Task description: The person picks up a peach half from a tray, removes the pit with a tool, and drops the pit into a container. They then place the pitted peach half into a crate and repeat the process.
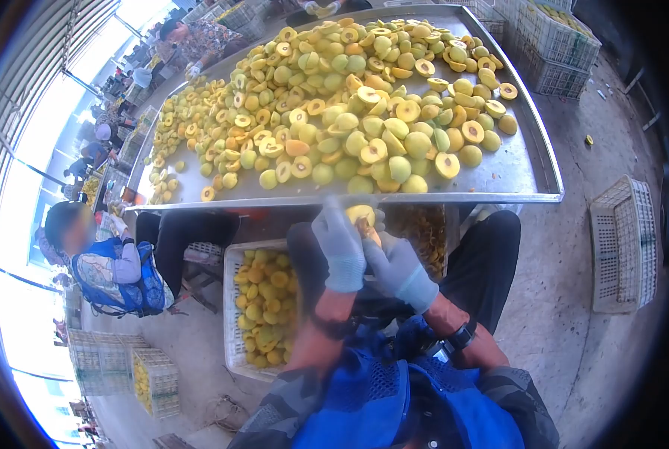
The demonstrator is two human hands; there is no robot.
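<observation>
Both my hands wear pale gloves and meet just below the near edge of the metal table (499, 197). Between them is a cut yellow fruit half (361, 215). My left hand (340, 247) has its fingers closed around the fruit's left side. In my right hand (400, 269) is a small tool with an orange-brown handle (369, 232), held against the fruit; its tip is hidden. A big heap of halved yellow-green fruit (349, 112) lies on the table, many halves with the brown centre showing.
A white crate (232, 352) of fruit halves stands left of my legs. Beneath the table is a container of brown bits (426, 236). An empty crate (625, 247) lies at right. A co-worker in a blue vest (117, 273) sits at left; more crates (555, 45) are stacked at upper right.
</observation>
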